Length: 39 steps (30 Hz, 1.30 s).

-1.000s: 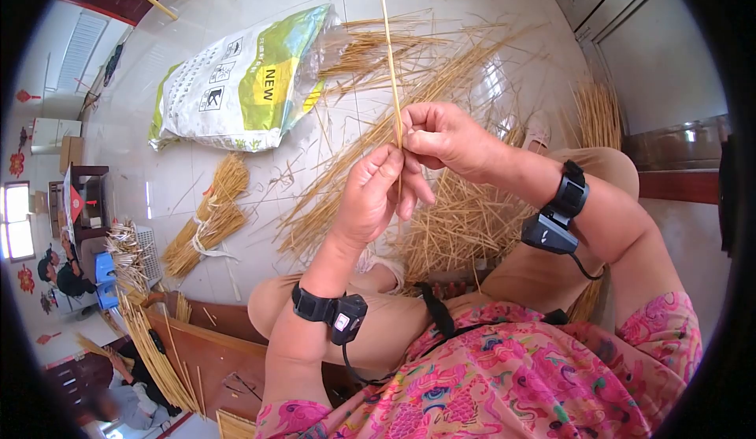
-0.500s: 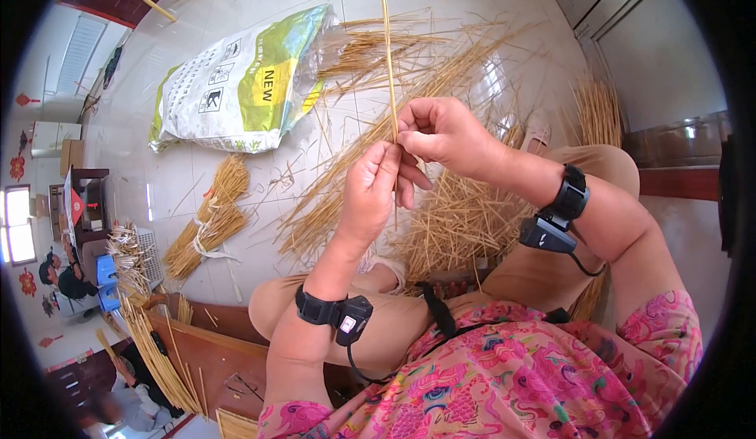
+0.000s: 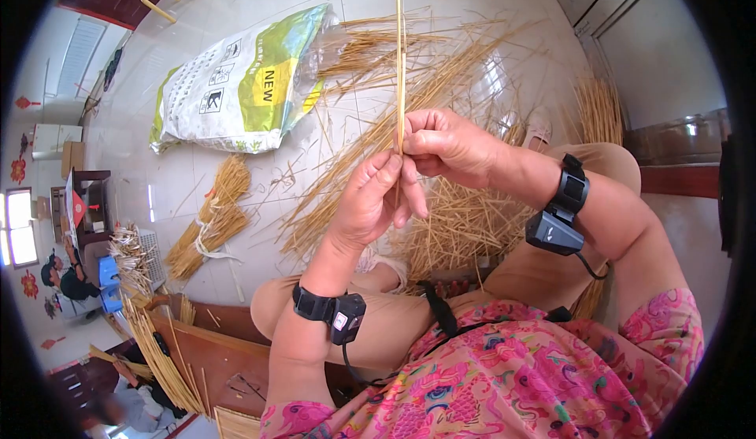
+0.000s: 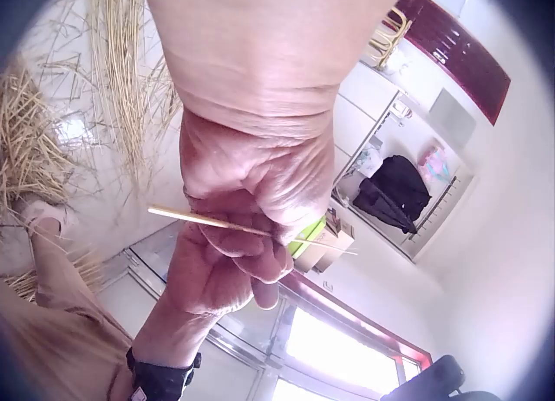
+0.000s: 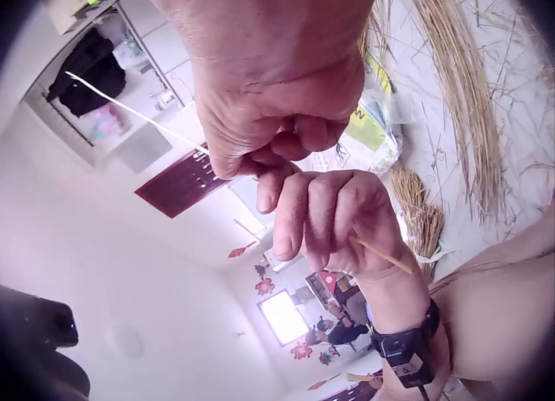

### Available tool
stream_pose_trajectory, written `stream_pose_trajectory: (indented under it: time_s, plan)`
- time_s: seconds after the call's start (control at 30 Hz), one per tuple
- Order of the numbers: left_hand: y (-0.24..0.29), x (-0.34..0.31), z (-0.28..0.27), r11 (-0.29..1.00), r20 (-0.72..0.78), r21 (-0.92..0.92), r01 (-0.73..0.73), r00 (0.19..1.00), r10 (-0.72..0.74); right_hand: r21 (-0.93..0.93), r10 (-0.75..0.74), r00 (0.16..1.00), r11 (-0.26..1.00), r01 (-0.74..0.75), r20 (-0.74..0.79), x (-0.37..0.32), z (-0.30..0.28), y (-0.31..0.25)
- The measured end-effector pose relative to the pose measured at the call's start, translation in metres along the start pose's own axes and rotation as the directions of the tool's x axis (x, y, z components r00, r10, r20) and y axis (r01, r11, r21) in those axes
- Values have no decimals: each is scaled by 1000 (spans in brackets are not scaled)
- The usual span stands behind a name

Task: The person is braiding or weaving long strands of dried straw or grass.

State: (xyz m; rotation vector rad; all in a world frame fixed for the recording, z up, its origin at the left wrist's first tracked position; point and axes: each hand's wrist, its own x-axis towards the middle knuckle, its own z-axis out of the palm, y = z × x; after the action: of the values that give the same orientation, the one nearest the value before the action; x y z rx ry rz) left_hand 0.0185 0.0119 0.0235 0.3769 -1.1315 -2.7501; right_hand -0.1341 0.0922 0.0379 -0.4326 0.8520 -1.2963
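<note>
Though off-frame overhead, straw tip [image 5: 71, 74] right-wrist-visible.

We see our bare right hand [image 5: 277, 80] at the top, its fingertips pinching a long, thin, pale straw stalk [image 5: 139, 113] that slants toward the upper left. Just below, our left hand [image 5: 338, 215] curls its fingers over the stalk, whose tan end pokes out by the palm. A black strapped device [image 5: 406, 353] sits on that wrist. To the right, we have loose golden straws [image 5: 460, 97] strewn on the pale floor [image 5: 525, 115], near a thick golden straw bundle [image 5: 416, 202].
</note>
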Motion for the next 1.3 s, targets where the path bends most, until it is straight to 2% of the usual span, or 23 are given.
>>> stream_pose_trajectory:
  time_s: [0.07,0.17,0.2,0.3,0.47,0.57,0.7,0.8,0.9,0.97,1.0,1.1,1.13,1.17,1.23,1.27,1.3]
  plan:
    - [2,1,3,1000,-35,14,-7,999,8,-119,-71,997,991,65,-43,2,-3,1]
    - [-5,9,2,958,-257,284,-38,960,114,-250,-182,969,958,137,-169,4,-3,0]
    - [-6,9,1,936,-260,348,-49,954,147,-286,-222,949,946,154,-222,4,-3,0]
    - [-7,10,2,858,-253,509,-76,939,233,-239,-191,952,962,133,-237,6,-5,3]
    - [-13,9,-1,742,-187,656,-142,921,341,-235,-163,967,965,116,-195,4,-4,0]
    - [-13,7,-1,713,-156,684,-154,924,350,-233,-147,979,966,112,-141,6,-6,0]
    - [-13,5,3,819,-171,550,-162,938,300,-110,-49,990,993,35,-131,4,-6,-2]
    - [-15,7,2,869,-170,458,-190,940,295,-277,-158,972,955,106,-172,5,-1,-2]
    - [-16,11,3,915,-199,340,-218,934,297,-43,-88,979,996,82,-186,3,3,5]
    - [-16,13,4,933,-238,233,-273,915,327,37,-11,987,999,17,-159,1,-2,18]
    - [-11,14,4,923,-239,245,-295,905,353,77,26,989,997,-15,-142,0,-1,21]
    - [1,11,1,928,-288,214,-305,888,359,-167,-1,976,985,-37,-220,0,2,21]
    - [1,10,0,932,-310,189,-311,881,357,-350,-38,978,936,-37,-205,2,-7,21]
    - [1,10,1,933,-315,189,-307,881,354,-519,1,985,850,-92,-173,2,-13,17]
    - [1,8,1,937,-326,186,-298,880,344,-796,93,986,583,-165,-137,-1,-16,3]
    - [1,7,1,939,-314,193,-283,889,333,-878,147,985,456,-148,-90,-6,-13,-7]
    - [0,6,1,941,-300,200,-272,898,323,-842,80,994,529,-109,-79,-4,-14,-5]
